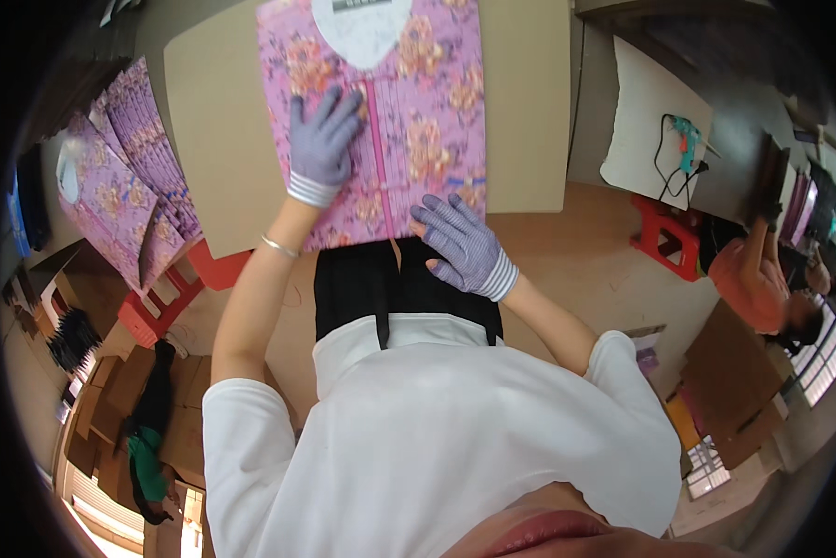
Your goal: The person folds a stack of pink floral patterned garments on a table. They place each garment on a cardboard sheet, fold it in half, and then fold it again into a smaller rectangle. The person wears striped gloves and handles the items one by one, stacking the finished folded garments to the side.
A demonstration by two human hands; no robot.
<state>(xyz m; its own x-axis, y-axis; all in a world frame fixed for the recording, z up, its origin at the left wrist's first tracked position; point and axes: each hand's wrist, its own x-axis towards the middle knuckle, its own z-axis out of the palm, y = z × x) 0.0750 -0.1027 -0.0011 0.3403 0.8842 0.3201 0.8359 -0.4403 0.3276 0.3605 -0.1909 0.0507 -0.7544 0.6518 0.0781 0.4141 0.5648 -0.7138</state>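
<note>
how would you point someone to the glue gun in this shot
Look right of the big tan cardboard worktable to the white board lying on the neighbouring grey surface. The small teal glue gun lies on it, trailing a black looped cord, the only tool there.

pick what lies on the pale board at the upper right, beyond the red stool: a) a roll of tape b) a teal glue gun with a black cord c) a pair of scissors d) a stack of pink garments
b: a teal glue gun with a looping black cord lies on the pale rectangular board, beyond the red plastic stool; no scissors or tape show there, and the stacked pink floral garments lie at the far left.
</note>
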